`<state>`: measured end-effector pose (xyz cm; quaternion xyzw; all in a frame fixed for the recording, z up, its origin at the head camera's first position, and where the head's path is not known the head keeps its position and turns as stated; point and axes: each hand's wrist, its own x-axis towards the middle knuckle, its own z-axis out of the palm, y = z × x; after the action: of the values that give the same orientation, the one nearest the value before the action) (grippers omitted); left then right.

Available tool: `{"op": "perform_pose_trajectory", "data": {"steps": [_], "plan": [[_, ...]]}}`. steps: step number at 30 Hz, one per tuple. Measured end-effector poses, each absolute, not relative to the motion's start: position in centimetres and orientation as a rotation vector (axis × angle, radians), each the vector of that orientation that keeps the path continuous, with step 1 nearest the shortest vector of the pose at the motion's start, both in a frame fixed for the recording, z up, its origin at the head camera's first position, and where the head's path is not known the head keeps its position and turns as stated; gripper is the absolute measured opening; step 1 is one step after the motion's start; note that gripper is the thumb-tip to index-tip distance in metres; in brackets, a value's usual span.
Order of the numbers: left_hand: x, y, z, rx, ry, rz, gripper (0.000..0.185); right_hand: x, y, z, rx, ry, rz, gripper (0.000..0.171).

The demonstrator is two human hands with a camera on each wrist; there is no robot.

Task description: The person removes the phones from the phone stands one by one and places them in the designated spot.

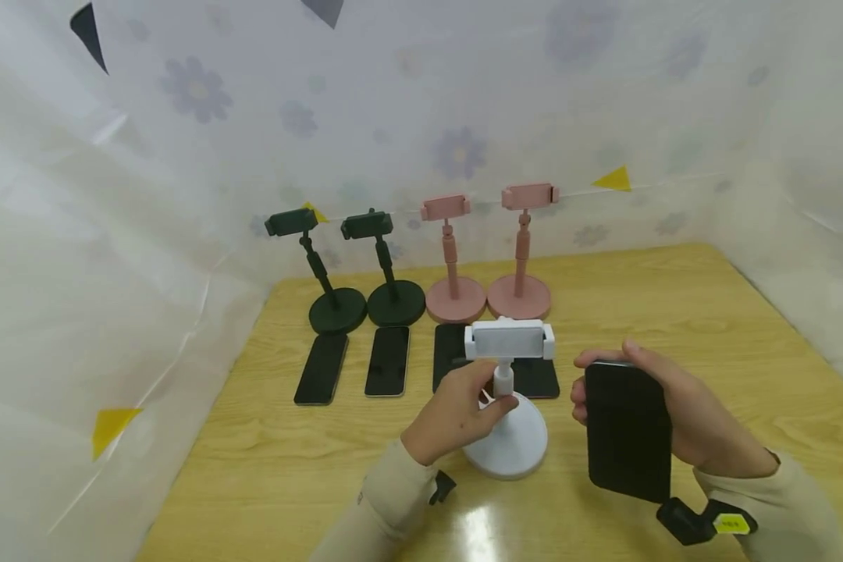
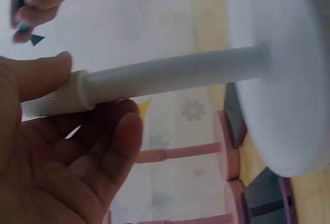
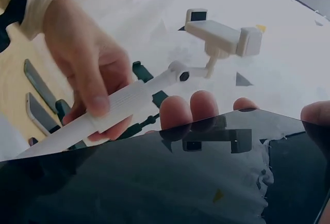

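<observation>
Two hands were seen at the near edge of the yellow wooden table [image 1: 674, 297]. A black slab-shaped smartphone [image 1: 627, 429] was gripped by the right hand [image 1: 681, 414], long axis running away from the body, screen up. Just left of it, the white plastic phone stand with round base [image 1: 509, 390] was held upright, its post pinched by the left hand [image 1: 457, 414]; its clamp lay crosswise to the phone. Beyond, dark phones [image 1: 388, 361] lay flat before two dark green stands [image 1: 337, 265] and two pink stands [image 1: 488, 254].
</observation>
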<state>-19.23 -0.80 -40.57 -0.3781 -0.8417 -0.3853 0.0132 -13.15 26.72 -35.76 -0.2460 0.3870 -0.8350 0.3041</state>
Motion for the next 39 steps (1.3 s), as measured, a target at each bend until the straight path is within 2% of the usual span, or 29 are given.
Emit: {"op": "perform_pose_trajectory", "data": {"steps": [9,16,22,29,39], "plan": [[-19.7,-0.2,-38.5,-1.189,-2.641,-1.192,0.012,-12.7,27.8,-37.6,-0.585,0.895,-2.208,0.066],[-22.0,1.7,-36.1,-1.264,-2.564,-1.126,0.017,-12.3,28.2,-38.2,-0.54,0.909,-2.207,0.065],[-25.3,4.9,-34.9,-1.354,-2.493,-1.129,0.011,-12.0,28.8,-38.8,-0.531,0.812,-2.226,0.069],[-28.2,8.9,-33.9,-1.199,-2.667,-1.072,0.016,-11.6,30.3,-39.3,-0.501,0.801,-2.223,0.071],[-31.9,14.4,-34.1,-1.17,-2.745,-1.089,0.019,-10.5,32.1,-40.2,-0.402,0.793,-2.216,0.069]]}}
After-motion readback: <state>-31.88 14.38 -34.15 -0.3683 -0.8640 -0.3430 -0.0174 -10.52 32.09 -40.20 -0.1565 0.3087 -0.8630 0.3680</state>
